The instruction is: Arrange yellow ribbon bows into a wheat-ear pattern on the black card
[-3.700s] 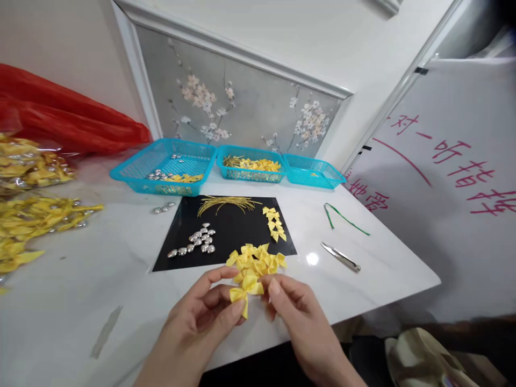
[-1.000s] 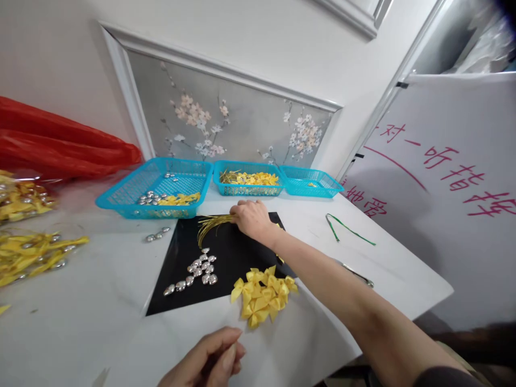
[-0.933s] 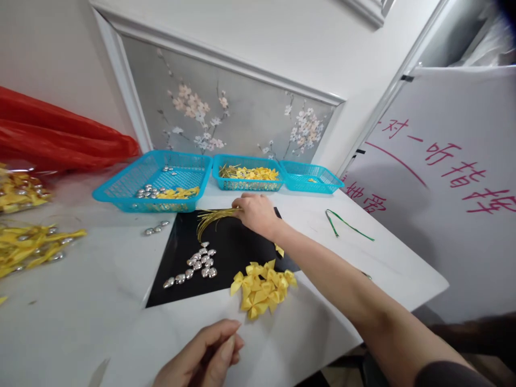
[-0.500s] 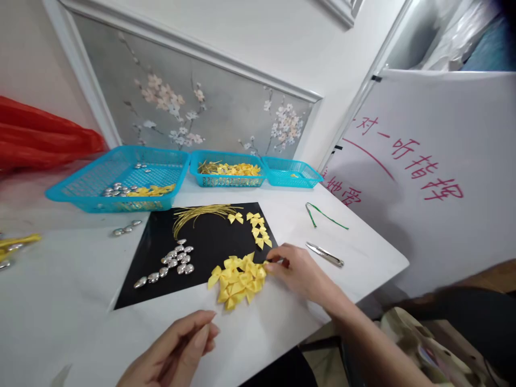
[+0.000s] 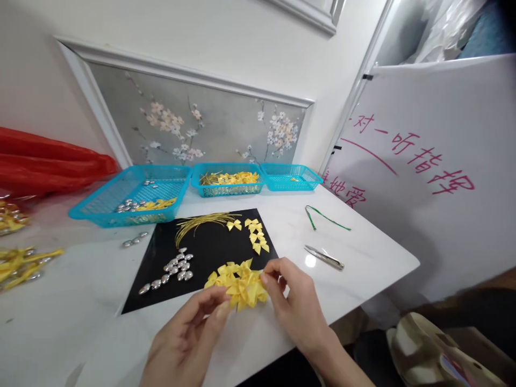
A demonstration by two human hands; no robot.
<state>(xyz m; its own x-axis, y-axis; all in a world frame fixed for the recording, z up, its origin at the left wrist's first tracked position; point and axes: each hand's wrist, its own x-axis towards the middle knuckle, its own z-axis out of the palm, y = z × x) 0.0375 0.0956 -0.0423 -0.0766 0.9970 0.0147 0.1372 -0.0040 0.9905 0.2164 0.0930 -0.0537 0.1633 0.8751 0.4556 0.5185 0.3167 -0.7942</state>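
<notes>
My right hand [image 5: 294,301] is closed in a pinch on a yellow ribbon bow [image 5: 255,290] at the right side of a loose pile. My left hand [image 5: 189,328] has thumb and forefinger drawn together at the pile's left front; what lies between these fingertips, if anything, is hidden. Part of the bow pile [image 5: 220,275] shows behind the fingers, overlapping the front edge of a black mat [image 5: 213,242]. Several silver beads [image 5: 173,266] lie on the mat's left part, gold wire-like strands [image 5: 201,221] at its back, and more yellow bows [image 5: 257,236] along its right.
Blue baskets [image 5: 133,219] stand against the wall, holding beads, bows and strands. Thread snips [image 5: 324,258] and a green cord [image 5: 328,219] lie on the right of the white table [image 5: 363,258]. Bundles of yellow ribbon and beads [image 5: 28,266] sit at the left. A lettered white board [image 5: 423,118] is on the right.
My left hand has moved up and right to the bow pile. My right hand has shifted slightly down, and a bow now stands out between both hands. The view has tilted somewhat.
</notes>
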